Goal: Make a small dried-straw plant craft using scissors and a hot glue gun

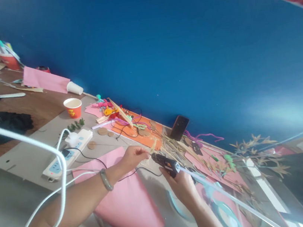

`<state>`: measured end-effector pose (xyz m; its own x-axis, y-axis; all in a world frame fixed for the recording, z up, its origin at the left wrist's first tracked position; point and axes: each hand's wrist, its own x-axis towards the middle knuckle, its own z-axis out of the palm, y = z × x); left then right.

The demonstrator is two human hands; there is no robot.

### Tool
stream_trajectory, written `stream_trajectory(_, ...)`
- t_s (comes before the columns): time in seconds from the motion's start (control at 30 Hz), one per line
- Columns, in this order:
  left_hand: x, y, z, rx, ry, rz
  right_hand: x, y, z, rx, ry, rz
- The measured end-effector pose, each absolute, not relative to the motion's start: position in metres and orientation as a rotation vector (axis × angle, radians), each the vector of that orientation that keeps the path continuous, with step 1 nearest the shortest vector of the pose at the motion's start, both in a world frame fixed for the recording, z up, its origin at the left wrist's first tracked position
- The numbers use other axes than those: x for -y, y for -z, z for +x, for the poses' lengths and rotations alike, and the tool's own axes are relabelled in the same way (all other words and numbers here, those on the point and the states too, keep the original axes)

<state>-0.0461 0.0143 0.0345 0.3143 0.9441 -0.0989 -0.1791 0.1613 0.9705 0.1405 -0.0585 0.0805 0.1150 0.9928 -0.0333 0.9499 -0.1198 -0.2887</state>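
My right hand [183,188] is wrapped round a black hot glue gun [165,164], whose nozzle points left. From the gun's back end a long translucent glue stick [228,198] runs toward the lower right. My left hand [136,156], with a bangle [106,180] on its wrist, pinches close to the nozzle tip; what lies between its fingertips is too small to make out. Below my left forearm a sheet of pink paper [130,206] curls over the table's near edge. Dried stalks [177,143] lie just beyond the gun.
A white power strip [84,138] with plugged cables stands left. Behind it is a red paper cup [73,111]. Craft pieces lie on orange paper [144,139] by the blue wall [142,47], where a phone [179,127] leans. A white cable [31,139] loops across the left foreground.
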Motion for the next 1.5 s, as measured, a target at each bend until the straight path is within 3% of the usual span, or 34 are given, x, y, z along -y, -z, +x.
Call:
stream_trajectory(0.63,-0.014,-0.035,-0.047,-0.891,-0.979,1.076,0.056,-0.08,0.143,1.866,-0.363,-2.134)
stream_trajectory(0.9,-0.011,-0.05,-0.053,-0.912,-0.99,1.042,0.062,-0.088,0.159,1.507,-0.984,-1.8)
stream_trajectory(1.0,-0.011,-0.053,-0.054,-0.927,-0.999,1.055,0.06,-0.087,0.177,1.373,-1.039,-1.707)
stream_trajectory(1.13,-0.013,-0.047,-0.053,-0.94,-1.022,1.088,0.061,-0.078,0.21,1.368,-0.929,-1.848)
stream_trajectory(1.37,-0.017,-0.033,-0.054,-0.944,-1.019,1.18,0.067,-0.065,0.256,1.607,-0.253,-2.548)
stream_trajectory(1.5,-0.02,-0.03,-0.054,-0.946,-1.018,1.201,0.066,-0.057,0.268,1.787,-0.074,-2.719)
